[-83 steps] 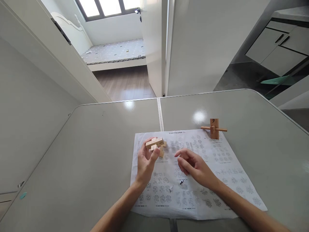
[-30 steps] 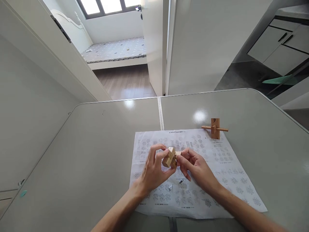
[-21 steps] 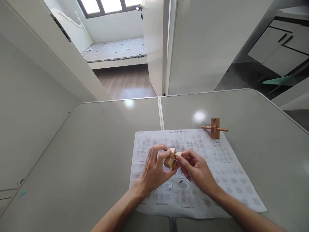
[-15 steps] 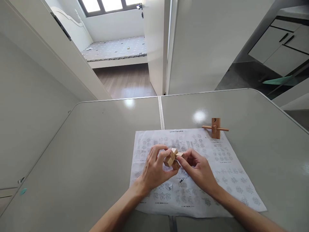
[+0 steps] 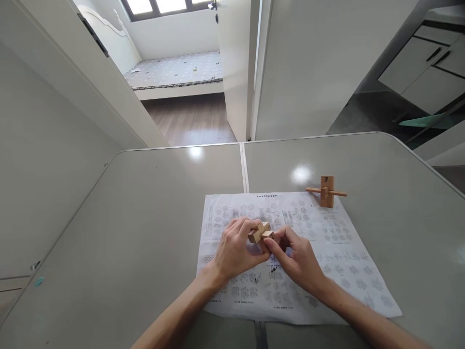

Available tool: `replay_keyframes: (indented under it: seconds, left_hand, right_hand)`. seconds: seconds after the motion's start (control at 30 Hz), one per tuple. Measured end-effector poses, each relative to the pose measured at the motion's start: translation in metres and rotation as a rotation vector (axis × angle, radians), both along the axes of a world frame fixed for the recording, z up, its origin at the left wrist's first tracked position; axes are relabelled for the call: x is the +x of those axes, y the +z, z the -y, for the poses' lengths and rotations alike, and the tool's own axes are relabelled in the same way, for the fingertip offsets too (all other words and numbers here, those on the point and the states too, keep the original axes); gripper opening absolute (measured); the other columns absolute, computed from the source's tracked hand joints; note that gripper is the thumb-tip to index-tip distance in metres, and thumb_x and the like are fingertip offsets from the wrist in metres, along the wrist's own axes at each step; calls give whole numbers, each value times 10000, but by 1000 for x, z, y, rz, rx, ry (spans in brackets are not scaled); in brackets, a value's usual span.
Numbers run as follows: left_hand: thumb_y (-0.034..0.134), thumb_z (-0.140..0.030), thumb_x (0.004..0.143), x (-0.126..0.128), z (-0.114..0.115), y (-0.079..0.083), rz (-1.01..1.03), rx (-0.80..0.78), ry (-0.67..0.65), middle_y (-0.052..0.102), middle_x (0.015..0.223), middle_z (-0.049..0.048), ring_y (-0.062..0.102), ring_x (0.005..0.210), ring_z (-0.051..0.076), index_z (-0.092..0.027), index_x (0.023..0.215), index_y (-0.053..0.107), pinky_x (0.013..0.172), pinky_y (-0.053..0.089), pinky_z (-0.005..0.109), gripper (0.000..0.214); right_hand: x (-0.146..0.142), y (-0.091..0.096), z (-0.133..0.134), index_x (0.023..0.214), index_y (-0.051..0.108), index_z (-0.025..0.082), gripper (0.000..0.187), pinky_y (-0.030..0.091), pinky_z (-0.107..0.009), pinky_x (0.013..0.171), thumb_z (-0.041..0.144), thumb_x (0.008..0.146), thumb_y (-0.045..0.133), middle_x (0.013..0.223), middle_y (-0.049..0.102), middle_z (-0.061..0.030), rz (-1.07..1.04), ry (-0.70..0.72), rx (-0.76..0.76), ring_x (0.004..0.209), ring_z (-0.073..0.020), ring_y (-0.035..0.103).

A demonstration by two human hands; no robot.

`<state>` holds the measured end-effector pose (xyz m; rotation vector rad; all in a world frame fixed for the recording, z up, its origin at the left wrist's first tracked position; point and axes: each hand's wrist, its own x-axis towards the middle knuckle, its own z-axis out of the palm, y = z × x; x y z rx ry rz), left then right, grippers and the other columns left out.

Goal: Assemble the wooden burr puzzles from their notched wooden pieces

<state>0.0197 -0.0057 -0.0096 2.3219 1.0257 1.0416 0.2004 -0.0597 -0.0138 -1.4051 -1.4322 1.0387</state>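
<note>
A small wooden burr puzzle [image 5: 260, 233] of crossed, interlocking light-wood blocks is held between both hands above a printed sheet. My left hand [image 5: 234, 245] grips it from the left, fingers over the top and thumb below. My right hand [image 5: 296, 249] pinches the block end on the puzzle's right side between thumb and fingers. Beneath the hands lies the white instruction sheet [image 5: 348, 286], covered with rows of small diagrams; the hands and forearms hide part of it.
A second wooden puzzle [image 5: 327, 191], an upright plate crossed by a thin stick, stands at the sheet's top right corner. The grey table [image 5: 156, 218] has a seam down its middle. Beyond its far edge are an open door [image 5: 236, 68] and a bed [image 5: 174, 72].
The burr puzzle has turned slightly in my hands, and its blocks look closer together. My right hand has shifted a little to the left, against the puzzle. The camera view has moved slightly.
</note>
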Motion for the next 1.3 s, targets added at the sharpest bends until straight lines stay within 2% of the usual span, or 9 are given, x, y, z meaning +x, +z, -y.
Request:
replay_keyframes:
  seconds: [0.17,0.27,0.33,0.43,0.5,0.73,1.0,1.13,1.3]
  left_hand:
    - [867,-295,730,-2,0,6,78,-209,-14,708,901,-7,670,769,176,-240,1121,549,713,549,313,507]
    - [917,-354,706,-5,-1,10,159,-365,-68,704,924,-2,660,782,169,-235,1131,549,696,539,293,575]
    - [928,-365,694,-7,-2,12,196,-439,-111,700,955,12,656,804,175,-233,1134,553,711,548,302,593]
    - [938,-358,677,-9,-2,13,237,-515,-161,692,987,29,656,822,185,-233,1125,568,738,568,321,594]
    - [945,-367,668,-10,-2,13,248,-544,-179,689,1002,36,660,833,191,-235,1124,574,750,575,329,602]
    - [944,-391,677,-11,-5,15,251,-497,-244,637,1158,90,649,1024,259,-238,1143,587,854,578,394,606]
    - [934,-387,697,-12,-6,16,214,-475,-247,623,1105,69,631,958,235,-235,1149,587,851,562,383,589]
    - [927,-368,706,-13,-7,18,189,-440,-247,620,1117,70,629,967,237,-239,1154,583,867,564,392,580]
    - [937,-362,686,-12,-6,18,178,-336,-240,624,1114,71,646,992,251,-246,1175,569,856,589,399,623]
  right_hand:
    - [5,0,-2,907,552,244,342,381,-285,522,547,1060,512,680,527,13,-101,31,-35,560,-159,459]
    - [9,2,-6,1136,546,258,286,406,-277,515,532,1071,496,853,598,-15,-125,23,-56,606,-164,519]
    - [11,4,-9,1240,530,268,293,451,-290,566,507,1073,506,968,627,-40,-81,92,-31,669,-176,565]
    - [15,7,-13,1144,594,252,256,480,-323,664,462,1097,456,965,648,-61,15,226,49,722,-199,580]
    - [17,7,-15,1046,609,244,269,469,-333,672,445,1102,440,932,646,-66,62,254,96,724,-208,571]
    - [21,6,-16,964,612,242,322,403,-324,626,436,1113,403,842,610,-44,96,316,148,667,-197,526]
    - [17,11,-15,902,594,237,412,389,-316,633,504,1115,364,802,589,-31,28,315,58,666,-195,506]
    - [14,13,-14,831,545,230,469,369,-304,606,563,1105,360,748,540,-12,-59,313,-22,631,-177,451]
    - [17,14,-15,754,479,230,542,335,-283,531,658,1070,376,592,444,35,-234,402,-246,515,-139,355]
